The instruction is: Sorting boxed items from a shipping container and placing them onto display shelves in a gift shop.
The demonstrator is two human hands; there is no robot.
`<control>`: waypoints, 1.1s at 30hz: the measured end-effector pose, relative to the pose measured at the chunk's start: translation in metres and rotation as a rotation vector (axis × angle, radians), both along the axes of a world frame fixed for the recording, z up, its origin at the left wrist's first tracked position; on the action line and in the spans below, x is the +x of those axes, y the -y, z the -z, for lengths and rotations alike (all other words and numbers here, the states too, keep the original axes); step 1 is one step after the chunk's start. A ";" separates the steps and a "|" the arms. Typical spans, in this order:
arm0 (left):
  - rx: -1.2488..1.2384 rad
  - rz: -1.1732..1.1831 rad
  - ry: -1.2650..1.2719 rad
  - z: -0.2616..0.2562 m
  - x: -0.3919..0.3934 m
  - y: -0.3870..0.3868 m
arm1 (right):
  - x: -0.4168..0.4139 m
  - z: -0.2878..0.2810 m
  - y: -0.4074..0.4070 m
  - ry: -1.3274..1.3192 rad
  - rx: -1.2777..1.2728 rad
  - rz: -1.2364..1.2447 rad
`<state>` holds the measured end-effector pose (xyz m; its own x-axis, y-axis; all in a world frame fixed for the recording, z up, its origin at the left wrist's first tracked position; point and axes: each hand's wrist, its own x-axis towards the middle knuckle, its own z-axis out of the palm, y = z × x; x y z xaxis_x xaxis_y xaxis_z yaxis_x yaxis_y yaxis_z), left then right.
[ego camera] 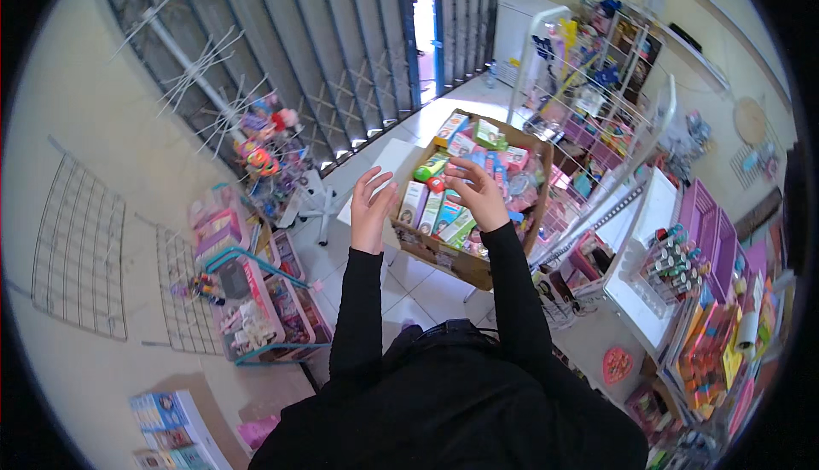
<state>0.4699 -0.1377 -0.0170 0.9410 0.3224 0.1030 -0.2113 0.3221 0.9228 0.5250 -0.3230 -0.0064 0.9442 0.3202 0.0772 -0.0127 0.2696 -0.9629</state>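
Both hands are raised in front of me, bare and empty, with the fingers apart and slightly curled. My left hand (pixel 370 209) hovers beside the left side of an open cardboard box (pixel 435 251). My right hand (pixel 478 193) is over the box, above its packed contents. Inside lie several small product cartons, among them a purple and white carton (pixel 413 204), a white and green carton (pixel 458 228) and an orange and white carton (pixel 452 127). A red round cap (pixel 436 183) shows between the hands. Clear plastic-wrapped items (pixel 523 183) fill the right side.
A white surface (pixel 398 161) extends left of the box. A wire display rack (pixel 601 112) stands to the right, near a white counter (pixel 640 265) with bottles. At left are a turquoise-framed bin rack (pixel 275 316) and a spiked display stand (pixel 192 73). A metal folding shutter (pixel 307 41) spans the back.
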 end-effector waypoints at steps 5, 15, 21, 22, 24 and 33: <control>0.041 0.120 -0.144 0.052 0.057 -0.003 | 0.023 0.042 0.006 -0.062 -0.063 0.085; 0.653 0.143 -0.145 0.136 0.126 -0.022 | 0.058 0.128 -0.027 -0.289 -0.262 0.153; 1.560 0.201 0.039 0.123 0.125 -0.020 | 0.063 0.153 -0.048 -0.256 -0.483 0.224; 1.622 0.210 0.035 0.123 0.125 -0.019 | 0.065 0.159 -0.050 -0.134 -0.665 0.229; 1.640 0.218 0.031 0.125 0.127 -0.020 | 0.066 0.165 -0.057 0.170 -0.932 0.304; 1.619 0.318 0.048 0.109 0.124 -0.033 | 0.069 0.155 -0.074 0.176 -1.272 0.243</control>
